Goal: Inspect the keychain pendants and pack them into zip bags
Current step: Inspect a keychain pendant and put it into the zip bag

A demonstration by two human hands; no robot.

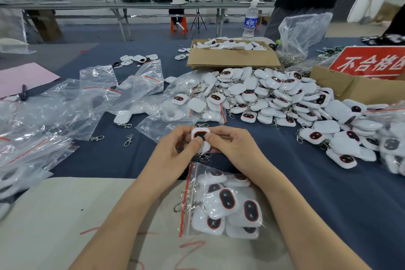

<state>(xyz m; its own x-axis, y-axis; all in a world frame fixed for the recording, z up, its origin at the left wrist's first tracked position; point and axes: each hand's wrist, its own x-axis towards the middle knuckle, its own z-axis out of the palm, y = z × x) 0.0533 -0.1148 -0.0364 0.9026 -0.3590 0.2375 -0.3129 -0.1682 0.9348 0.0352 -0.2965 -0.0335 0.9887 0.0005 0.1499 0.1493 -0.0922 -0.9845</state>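
A white keychain pendant (201,136) with a dark red-rimmed oval face is held above the table between both hands, its metal clip dangling below. My left hand (175,149) pinches it from the left, thumb on its face. My right hand (230,142) grips it from the right. Just below my hands lies a zip bag (221,201) with a red seal strip, holding several pendants. A large heap of loose pendants (274,96) spreads across the blue cloth to the right.
Empty zip bags (72,103) lie scattered at the left, with loose clips (128,140) near them. A cardboard box (232,56) of pendants stands behind the heap, a water bottle (249,22) beyond it. A box with a red sign (368,63) is at the right. A person sits at a far table.
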